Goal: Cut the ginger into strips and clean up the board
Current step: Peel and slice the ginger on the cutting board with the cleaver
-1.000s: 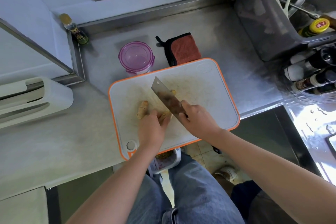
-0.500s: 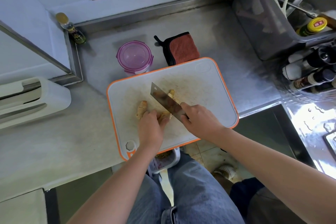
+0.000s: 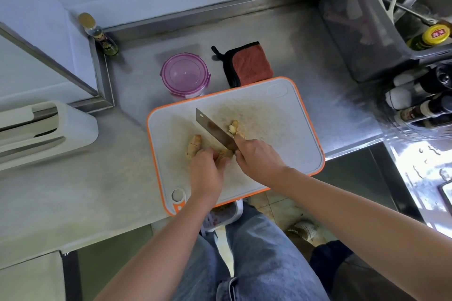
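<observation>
A grey counter (image 3: pixel 73 190) fills most of the view. On it lies a white cutting board (image 3: pixel 281 110) with an orange rim, and its near edge hangs a little over the counter's edge.

The person's two arms reach over the board. The left hand (image 3: pixel 206 171) curls its fingers over the ginger (image 3: pixel 194 146) and holds it down near the middle of the board. One end of the ginger pokes out to the left of the hand. The right hand (image 3: pixel 259 157) is closed tight around the handle of a knife (image 3: pixel 215 131); the handle itself is hidden inside the hand. The blade points away from the person, to the left. Its near part seems to sit on the ginger, just beside the left fingers, but that spot is hard to see.

Behind the board stands a round tub (image 3: pixel 185 76) with a purple lid. A red cloth (image 3: pixel 252 63) lies next to it, touching the board's far edge.

A small cut piece (image 3: pixel 234 127) of ginger lies right of the blade.
</observation>
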`<state>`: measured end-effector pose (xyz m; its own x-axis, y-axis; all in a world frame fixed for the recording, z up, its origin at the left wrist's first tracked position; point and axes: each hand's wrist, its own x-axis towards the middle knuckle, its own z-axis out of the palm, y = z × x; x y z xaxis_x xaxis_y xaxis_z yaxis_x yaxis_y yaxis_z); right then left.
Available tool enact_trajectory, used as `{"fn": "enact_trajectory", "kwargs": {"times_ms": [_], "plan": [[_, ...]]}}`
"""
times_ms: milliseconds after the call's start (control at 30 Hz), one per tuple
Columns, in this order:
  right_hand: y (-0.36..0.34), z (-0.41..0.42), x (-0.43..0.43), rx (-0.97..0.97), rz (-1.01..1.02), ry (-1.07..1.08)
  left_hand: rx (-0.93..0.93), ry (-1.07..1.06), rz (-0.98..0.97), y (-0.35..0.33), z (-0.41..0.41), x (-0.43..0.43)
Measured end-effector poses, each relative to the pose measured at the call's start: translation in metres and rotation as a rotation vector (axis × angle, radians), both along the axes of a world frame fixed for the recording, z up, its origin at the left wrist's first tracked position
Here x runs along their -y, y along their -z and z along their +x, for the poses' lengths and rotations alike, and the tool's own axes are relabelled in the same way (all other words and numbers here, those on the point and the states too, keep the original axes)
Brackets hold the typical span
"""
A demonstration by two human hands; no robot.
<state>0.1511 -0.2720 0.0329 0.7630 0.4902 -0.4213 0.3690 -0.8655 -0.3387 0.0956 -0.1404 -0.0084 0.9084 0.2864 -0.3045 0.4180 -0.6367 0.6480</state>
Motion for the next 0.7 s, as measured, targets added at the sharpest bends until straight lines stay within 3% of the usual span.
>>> {"fn": "enact_trajectory", "kwargs": {"times_ms": [700], "plan": [[0.011, 0.001, -0.006, -0.009, -0.022, -0.023, 0.013, 0.036, 0.05, 0.001, 0.001, 0.0]]}}
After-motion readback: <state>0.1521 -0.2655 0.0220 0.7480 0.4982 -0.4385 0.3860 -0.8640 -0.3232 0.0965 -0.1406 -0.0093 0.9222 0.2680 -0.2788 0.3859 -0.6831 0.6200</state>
